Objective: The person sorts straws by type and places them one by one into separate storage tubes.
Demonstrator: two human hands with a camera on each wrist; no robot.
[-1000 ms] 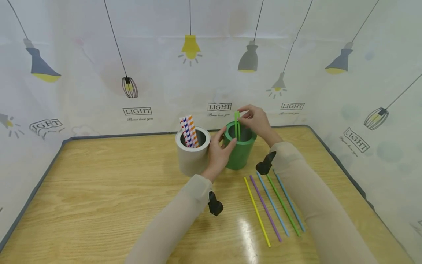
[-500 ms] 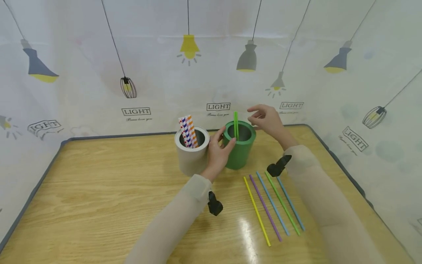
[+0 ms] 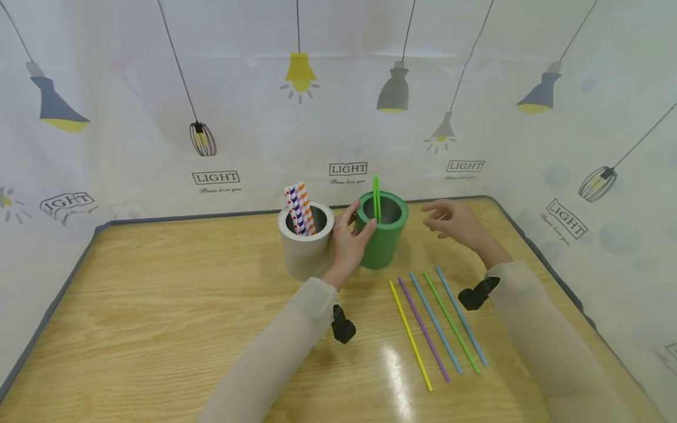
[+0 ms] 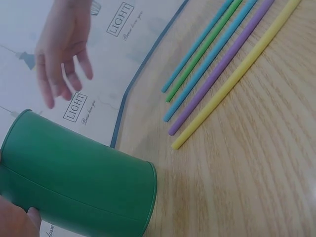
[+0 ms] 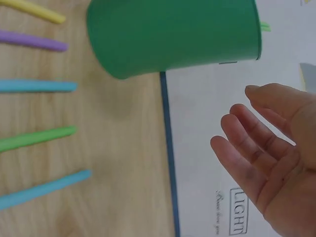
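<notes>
My left hand [image 3: 349,245] grips the green cup [image 3: 382,244] from its left side, thumb on the front and fingers along the left near the rim. Upright inside that cup stand bright green straws [image 3: 376,197], their tops above the rim. To the right of the cup my right hand [image 3: 459,224] is in the air with nothing in it. The right wrist view shows its fingers [image 5: 247,158] loosely bent, apart from the cup. On the table in front lie a yellow straw [image 3: 411,336], a purple straw [image 3: 424,330], two blue straws [image 3: 436,323] and a green straw [image 3: 452,323].
Left of my left hand stands a white cup [image 3: 307,258] holding several patterned paper straws [image 3: 301,211]. The wooden table [image 3: 185,317] ends at a dark edge strip [image 3: 211,217] along a wall covering [image 3: 254,117] printed with lamps.
My right hand has let go of the bright green straws in the green cup and moved right and down. My left hand stays on the cup.
</notes>
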